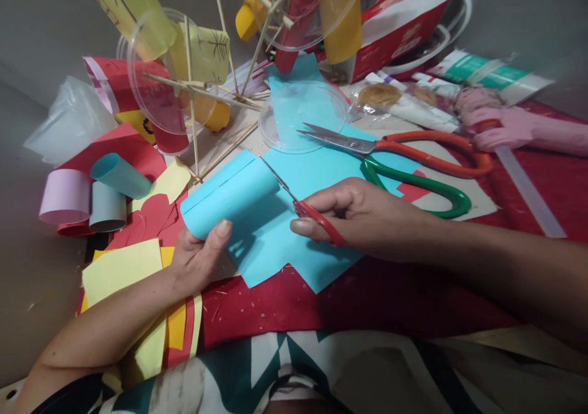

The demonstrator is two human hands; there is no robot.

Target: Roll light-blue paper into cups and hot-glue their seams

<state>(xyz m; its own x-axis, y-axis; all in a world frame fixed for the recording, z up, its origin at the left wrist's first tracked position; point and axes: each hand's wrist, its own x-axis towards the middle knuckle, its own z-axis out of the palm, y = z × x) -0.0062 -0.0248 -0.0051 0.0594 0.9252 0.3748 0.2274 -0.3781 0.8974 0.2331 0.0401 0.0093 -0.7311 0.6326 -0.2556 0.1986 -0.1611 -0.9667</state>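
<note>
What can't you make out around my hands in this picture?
All in the head view:
- Most fingers of your left hand: hidden by the blue paper tube and the hand itself.
- Part of the large scissors' green handle: hidden behind your right hand.
- The pink tool's far end: cut off by the right edge.
- Top of the yellow tube: cut off by the top edge.
- Print on the red bag: too blurred.

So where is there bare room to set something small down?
The red cloth between the blue paper and the patterned clothing, right of the yellow paper, looks widest; only small specks lie there. A smaller patch shows between the orange-and-green scissors and the translucent stick. The far side is crowded with sticks and clear lids, the left with paper tubes.
</note>
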